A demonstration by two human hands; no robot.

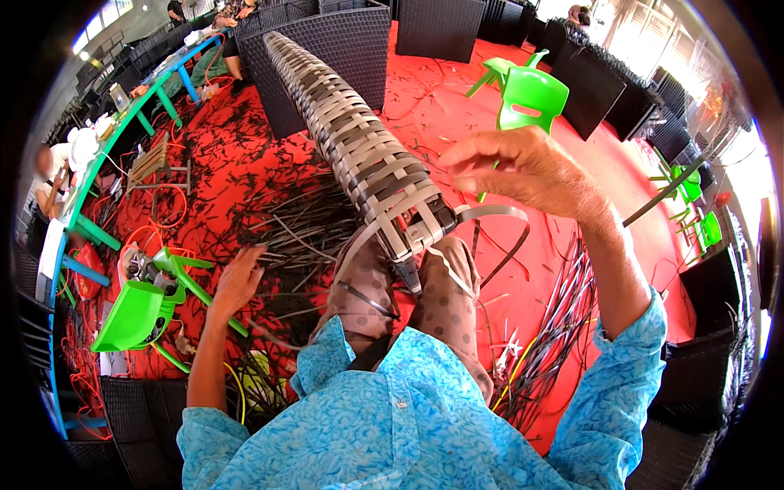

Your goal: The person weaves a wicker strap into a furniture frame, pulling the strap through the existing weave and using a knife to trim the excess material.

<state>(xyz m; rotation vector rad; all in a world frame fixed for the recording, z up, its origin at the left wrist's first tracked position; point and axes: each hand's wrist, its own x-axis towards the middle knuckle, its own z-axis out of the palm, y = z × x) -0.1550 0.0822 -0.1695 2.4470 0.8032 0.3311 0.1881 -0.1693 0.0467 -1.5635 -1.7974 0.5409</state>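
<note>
- Fingers on our bare left hand (236, 282) are bent and apart; we see nothing in them.
- Beside that hand, we have a messy pile of thin, dark strips (306, 216).
- In the middle, our long, brown-and-grey woven frame (367, 151) points away from us, its near end by our knees.
- Most of the side we see is woven, so we think much is done. We can't tell about underneath.
- The near end has holes, and flat, pale grey strips (494, 210) hang loose, so we think some weaving and tucking is left.
- Our bare right hand (531, 167) curves nearby, thumb and fingers apart, pinching nothing we can see.
</note>
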